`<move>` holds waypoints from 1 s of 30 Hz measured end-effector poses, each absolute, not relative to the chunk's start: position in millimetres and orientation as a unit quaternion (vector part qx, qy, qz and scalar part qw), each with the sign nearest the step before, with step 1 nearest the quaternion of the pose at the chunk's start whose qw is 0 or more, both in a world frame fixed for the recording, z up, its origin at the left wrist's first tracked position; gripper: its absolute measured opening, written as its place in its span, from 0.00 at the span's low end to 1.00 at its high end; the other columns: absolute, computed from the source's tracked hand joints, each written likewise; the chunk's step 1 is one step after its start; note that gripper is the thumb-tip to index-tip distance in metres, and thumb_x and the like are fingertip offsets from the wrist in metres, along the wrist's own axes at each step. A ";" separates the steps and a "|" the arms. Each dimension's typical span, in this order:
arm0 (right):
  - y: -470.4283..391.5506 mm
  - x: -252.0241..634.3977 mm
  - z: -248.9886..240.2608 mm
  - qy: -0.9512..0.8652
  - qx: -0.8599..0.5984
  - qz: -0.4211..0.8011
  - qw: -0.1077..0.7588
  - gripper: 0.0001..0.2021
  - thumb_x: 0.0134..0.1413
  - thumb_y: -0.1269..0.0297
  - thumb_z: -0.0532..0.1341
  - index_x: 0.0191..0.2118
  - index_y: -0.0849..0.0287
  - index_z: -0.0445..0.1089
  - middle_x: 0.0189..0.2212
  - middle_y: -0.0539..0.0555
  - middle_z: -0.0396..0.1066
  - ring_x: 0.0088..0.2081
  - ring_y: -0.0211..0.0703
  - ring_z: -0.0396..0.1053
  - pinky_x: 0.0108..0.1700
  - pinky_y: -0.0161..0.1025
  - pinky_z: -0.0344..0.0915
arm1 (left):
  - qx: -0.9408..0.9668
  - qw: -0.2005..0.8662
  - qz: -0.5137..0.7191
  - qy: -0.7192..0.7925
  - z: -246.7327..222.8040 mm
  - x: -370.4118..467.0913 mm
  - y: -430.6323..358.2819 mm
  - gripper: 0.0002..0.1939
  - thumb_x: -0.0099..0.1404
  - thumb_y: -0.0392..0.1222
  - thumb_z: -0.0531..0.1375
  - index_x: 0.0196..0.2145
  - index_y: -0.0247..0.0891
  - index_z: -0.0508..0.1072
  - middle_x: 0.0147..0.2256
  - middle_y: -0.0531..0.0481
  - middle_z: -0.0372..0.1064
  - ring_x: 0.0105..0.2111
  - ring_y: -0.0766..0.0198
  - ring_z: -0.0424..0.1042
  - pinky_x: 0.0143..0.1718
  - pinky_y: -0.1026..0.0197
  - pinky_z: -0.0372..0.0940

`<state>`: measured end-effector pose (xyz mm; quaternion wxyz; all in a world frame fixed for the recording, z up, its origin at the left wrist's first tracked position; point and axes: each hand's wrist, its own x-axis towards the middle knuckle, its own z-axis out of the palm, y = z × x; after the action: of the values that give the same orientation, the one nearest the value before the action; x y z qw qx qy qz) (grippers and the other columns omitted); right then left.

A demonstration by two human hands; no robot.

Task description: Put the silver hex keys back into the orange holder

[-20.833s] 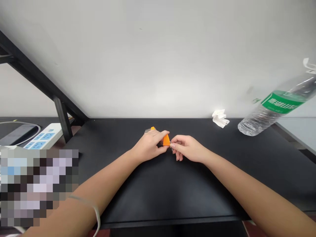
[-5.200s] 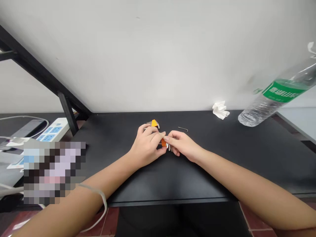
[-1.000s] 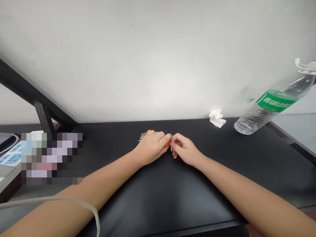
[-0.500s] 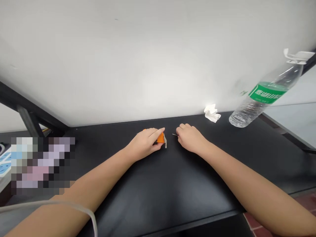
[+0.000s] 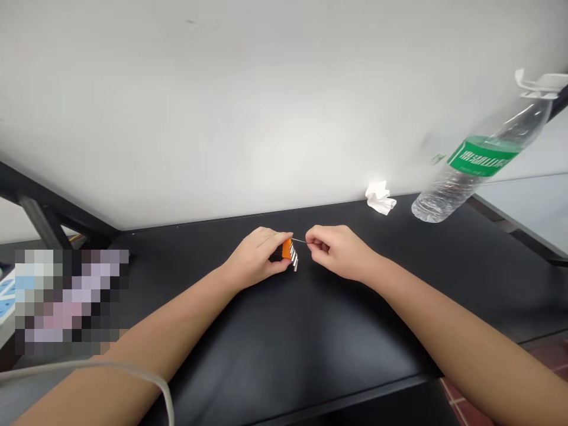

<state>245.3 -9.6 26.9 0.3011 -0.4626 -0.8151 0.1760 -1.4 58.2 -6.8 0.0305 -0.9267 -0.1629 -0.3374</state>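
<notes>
My left hand (image 5: 257, 257) is closed around an orange and black holder (image 5: 287, 249) near the middle of the black table (image 5: 293, 343). From the holder's right side several short metal pieces (image 5: 293, 258) stick out in a slanted row. Just to the right, my right hand (image 5: 335, 251) pinches a thin metal rod (image 5: 299, 240) between its fingertips. The rod's left end reaches the upper edge of the holder, by my left fingertips; whether it touches is too small to tell. My left palm and fingers hide much of the holder.
Behind the table rises a pale wall (image 5: 266, 118). A crumpled white tissue (image 5: 380, 198) and a clear bottle with a green label (image 5: 481, 157) stand at the back right. A pale cable (image 5: 133, 370) crosses my left forearm. A blurred patch and a power strip (image 5: 6, 296) are at the left.
My right hand has shifted a little left and turned, bringing the thin rod up to the holder. My left hand has tilted slightly, and more of the metal pieces show. The view has moved slightly.
</notes>
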 end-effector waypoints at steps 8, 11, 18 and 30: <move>-10.9 245.2 24.4 -0.808 -0.449 0.199 0.326 0.06 0.58 0.74 0.58 0.34 0.57 0.68 0.27 0.47 0.69 0.27 0.35 0.63 0.32 0.33 0.58 | -0.932 0.045 -0.324 -0.157 -9.1 -1.3 60.5 0.25 0.67 0.39 0.63 0.60 0.40 0.65 0.36 0.47 0.77 0.34 0.59 0.75 0.39 0.56 0.68; -13.1 244.2 26.1 -0.784 -0.470 0.237 0.330 0.05 0.59 0.72 0.57 0.35 0.56 0.69 0.28 0.47 0.70 0.27 0.35 0.64 0.33 0.33 0.60 | -0.931 0.050 -0.320 -0.165 -9.2 -1.6 60.8 0.25 0.67 0.39 0.63 0.60 0.40 0.65 0.37 0.47 0.77 0.34 0.59 0.75 0.39 0.56 0.68; -14.2 241.4 26.1 -0.728 -0.491 0.328 0.349 0.03 0.58 0.68 0.59 0.35 0.56 0.70 0.25 0.46 0.68 0.25 0.34 0.62 0.30 0.33 0.60 | -0.932 0.067 -0.313 -0.170 -8.9 -1.8 59.4 0.23 0.68 0.42 0.62 0.59 0.40 0.66 0.36 0.47 0.77 0.33 0.61 0.75 0.37 0.57 0.67; -13.2 244.8 30.2 -0.655 -0.525 0.417 0.349 0.04 0.54 0.68 0.61 0.31 0.57 0.74 0.24 0.47 0.69 0.25 0.35 0.63 0.27 0.33 0.60 | -0.943 0.074 -0.292 -0.139 -7.8 -2.4 58.2 0.27 0.69 0.41 0.62 0.63 0.40 0.62 0.43 0.44 0.79 0.39 0.58 0.78 0.41 0.54 0.68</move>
<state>244.8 -13.2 30.2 0.3486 -0.5251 -0.6550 0.4168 -2.4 58.2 -7.8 0.0737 -0.9435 -0.1392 -0.2917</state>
